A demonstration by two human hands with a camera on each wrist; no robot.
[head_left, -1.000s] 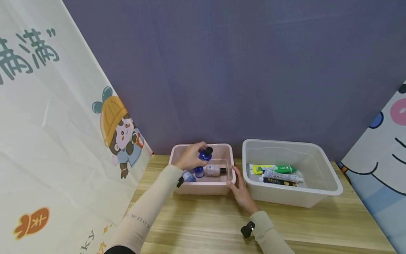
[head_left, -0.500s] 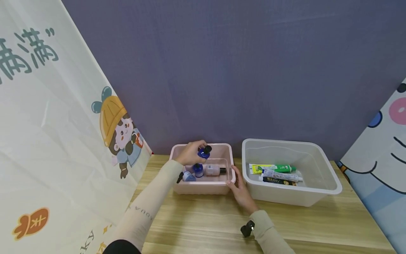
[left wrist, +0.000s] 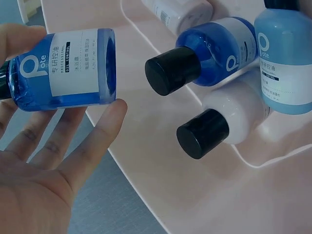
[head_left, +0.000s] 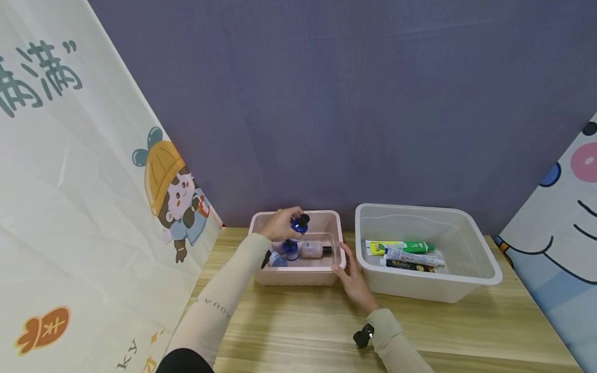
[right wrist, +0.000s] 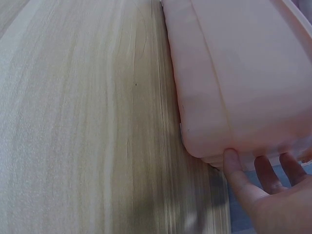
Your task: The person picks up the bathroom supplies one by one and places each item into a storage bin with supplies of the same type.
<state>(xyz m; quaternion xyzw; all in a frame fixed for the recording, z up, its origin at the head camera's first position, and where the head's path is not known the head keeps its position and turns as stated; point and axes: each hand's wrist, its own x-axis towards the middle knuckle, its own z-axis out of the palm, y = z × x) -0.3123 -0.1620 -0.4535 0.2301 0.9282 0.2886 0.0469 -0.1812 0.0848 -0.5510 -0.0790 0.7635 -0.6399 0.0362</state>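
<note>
Over the pink bin (head_left: 296,278) my left hand (head_left: 280,226) pinches a small dark blue bottle (left wrist: 73,70) with a black cap. In the left wrist view it lies sideways between thumb and fingers, its white label showing. Below, inside the bin, are another dark blue bottle (left wrist: 214,56), a pale pink bottle (left wrist: 236,109) with a black cap, a light blue bottle (left wrist: 285,58) and a second pale bottle (left wrist: 180,12). My right hand (head_left: 356,287) holds the bin's near right corner, thumb on the front and fingers along the right side.
A larger white bin (head_left: 420,287) stands to the right, holding a green and yellow tube (head_left: 403,248), a white and blue tube (head_left: 412,258) and a black tube (head_left: 410,266). Both bins sit on a wooden table (head_left: 298,326) against a blue-grey wall (head_left: 298,103).
My left hand, with the blue bottle, has shifted slightly left, and more of the dark blue bottle beneath it shows. The right hand has stayed on the pink bin.
</note>
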